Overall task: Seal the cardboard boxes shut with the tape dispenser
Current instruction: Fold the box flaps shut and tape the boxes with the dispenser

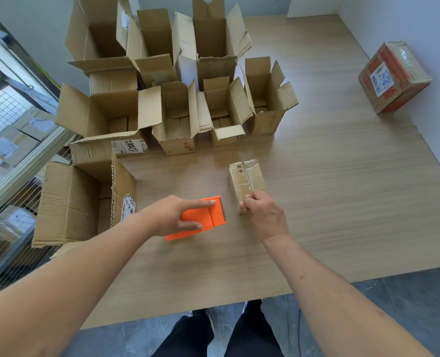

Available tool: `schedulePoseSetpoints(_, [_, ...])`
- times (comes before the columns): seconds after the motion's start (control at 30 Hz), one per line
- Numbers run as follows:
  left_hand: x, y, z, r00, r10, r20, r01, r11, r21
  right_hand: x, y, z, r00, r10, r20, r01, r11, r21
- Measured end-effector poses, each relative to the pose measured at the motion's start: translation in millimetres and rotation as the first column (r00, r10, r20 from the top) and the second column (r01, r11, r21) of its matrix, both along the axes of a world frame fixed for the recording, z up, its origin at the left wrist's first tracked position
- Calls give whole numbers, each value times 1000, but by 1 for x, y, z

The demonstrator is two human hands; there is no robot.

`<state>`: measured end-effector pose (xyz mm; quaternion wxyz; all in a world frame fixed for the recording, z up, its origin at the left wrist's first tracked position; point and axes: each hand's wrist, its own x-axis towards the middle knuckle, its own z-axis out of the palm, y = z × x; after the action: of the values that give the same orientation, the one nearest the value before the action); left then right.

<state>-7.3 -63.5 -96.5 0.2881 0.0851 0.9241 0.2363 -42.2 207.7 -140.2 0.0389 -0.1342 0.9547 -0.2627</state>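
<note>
An orange tape dispenser (pixel 208 217) lies on the wooden table (pixel 317 202) near its middle. My left hand (pixel 174 215) grips it from above, index finger stretched along its top and thumb on its near side. Just right of it stands a small closed cardboard box (pixel 246 177) with clear tape over its top. My right hand (pixel 262 215) holds the near end of this box, fingers curled on its edge. Several open cardboard boxes (pixel 177 117) with raised flaps stand behind.
A large open box (pixel 79 202) sits at the table's left edge. A taped box with red print (pixel 394 76) lies at the far right by the wall. A wire rack (pixel 10 130) holding parcels runs along the left. My legs show below the table's near edge.
</note>
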Motion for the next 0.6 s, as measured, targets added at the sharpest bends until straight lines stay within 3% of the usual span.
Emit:
schedulePoseSetpoints(0.2, [0,11,5,1000,-4,-8,3,994,-110,-1,1,-1,990,50,-134,-42,997,63])
schedulePoseSetpoints(0.33, [-10,38,3,998,-27,-56,13,972,-235,-1,-2,0,990,41,-133,-33,998,62])
schedulePoseSetpoints(0.6, [-31,90,5,991,81,-111,-108,958,-267,7,-22,6,985,-22,-173,46,990,137])
